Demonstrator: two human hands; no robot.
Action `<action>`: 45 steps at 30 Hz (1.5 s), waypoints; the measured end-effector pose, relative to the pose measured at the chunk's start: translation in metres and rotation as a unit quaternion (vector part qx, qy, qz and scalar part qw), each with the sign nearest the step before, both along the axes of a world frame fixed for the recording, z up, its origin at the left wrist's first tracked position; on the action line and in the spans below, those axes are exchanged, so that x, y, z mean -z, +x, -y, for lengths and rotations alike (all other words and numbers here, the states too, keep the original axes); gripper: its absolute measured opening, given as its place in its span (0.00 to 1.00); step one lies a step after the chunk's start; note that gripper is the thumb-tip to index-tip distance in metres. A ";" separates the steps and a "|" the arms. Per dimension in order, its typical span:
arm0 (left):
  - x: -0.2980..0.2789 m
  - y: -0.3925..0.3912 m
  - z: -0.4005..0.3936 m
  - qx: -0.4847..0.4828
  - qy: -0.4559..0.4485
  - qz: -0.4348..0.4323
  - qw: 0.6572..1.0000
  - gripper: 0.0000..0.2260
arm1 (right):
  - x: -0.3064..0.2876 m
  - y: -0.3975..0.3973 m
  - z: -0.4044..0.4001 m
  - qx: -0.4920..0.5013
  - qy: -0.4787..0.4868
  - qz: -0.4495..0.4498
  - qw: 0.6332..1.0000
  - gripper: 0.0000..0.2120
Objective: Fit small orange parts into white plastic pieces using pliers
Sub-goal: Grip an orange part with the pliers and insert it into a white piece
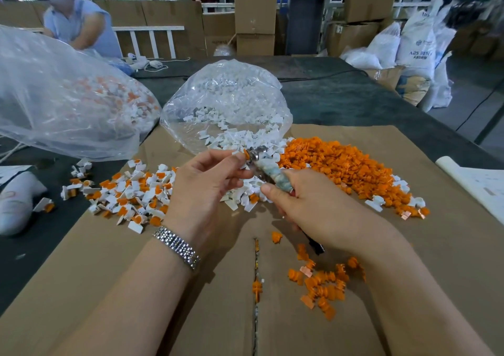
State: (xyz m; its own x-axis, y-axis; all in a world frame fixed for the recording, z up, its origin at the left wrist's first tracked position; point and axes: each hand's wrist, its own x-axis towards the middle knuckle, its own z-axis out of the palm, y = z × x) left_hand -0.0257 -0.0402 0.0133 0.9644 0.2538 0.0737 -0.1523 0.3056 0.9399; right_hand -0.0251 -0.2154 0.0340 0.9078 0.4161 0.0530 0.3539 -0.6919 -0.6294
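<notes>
Head view: right hand (308, 205) grips pliers (268, 171), handles mostly hidden; left hand (207, 181) pinches a half-hidden orange part (246, 154).

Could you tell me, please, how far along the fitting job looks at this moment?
Done: a pile of assembled white-and-orange pieces lies on the cardboard, with more in the large bag. In hand: the right hand grips the pliers, whose tip meets a piece pinched by the left hand. Left: a big heap of loose orange parts and a bag of white pieces, so plenty remains.

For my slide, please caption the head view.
Right hand squeezes pliers on the piece held by left hand.
</notes>
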 end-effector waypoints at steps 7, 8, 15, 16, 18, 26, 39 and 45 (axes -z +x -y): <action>0.001 0.000 0.000 -0.007 -0.036 -0.012 0.999 0.01 | 0.004 0.002 -0.007 0.030 -0.030 0.055 0.998 0.19; 0.002 0.000 -0.001 -0.008 -0.039 -0.011 0.999 0.01 | 0.004 0.002 -0.008 0.032 -0.034 0.059 0.997 0.19; 0.003 0.002 -0.004 0.001 -0.001 -0.009 1.000 0.02 | -0.007 -0.006 -0.003 0.024 0.022 -0.017 0.999 0.31; 0.004 0.002 -0.006 -0.010 0.024 -0.003 1.000 0.03 | -0.009 -0.006 0.001 0.033 0.040 -0.023 0.998 0.32; 0.005 0.003 -0.009 -0.021 0.057 -0.005 0.998 0.06 | -0.011 -0.002 0.008 0.071 0.065 -0.016 0.995 0.33; 0.001 -0.002 -0.005 -0.018 0.129 -0.014 0.991 0.06 | 0.011 0.030 0.038 0.273 -0.122 0.075 0.951 0.21; 0.006 0.004 -0.045 -0.268 0.586 -0.094 0.759 0.08 | 0.021 0.035 0.033 0.272 -0.212 0.037 0.938 0.30; 0.010 0.003 -0.026 -0.145 0.607 0.033 0.781 0.05 | 0.013 0.031 0.029 0.180 -0.129 0.118 0.968 0.03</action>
State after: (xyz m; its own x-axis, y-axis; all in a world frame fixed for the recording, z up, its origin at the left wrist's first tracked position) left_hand -0.0231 -0.0143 0.0038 0.8629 0.1658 0.4775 -0.1102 -0.8602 0.4979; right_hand 0.0063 -0.2442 0.0213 0.9716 0.1023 0.2135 0.1738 -0.9207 -0.3495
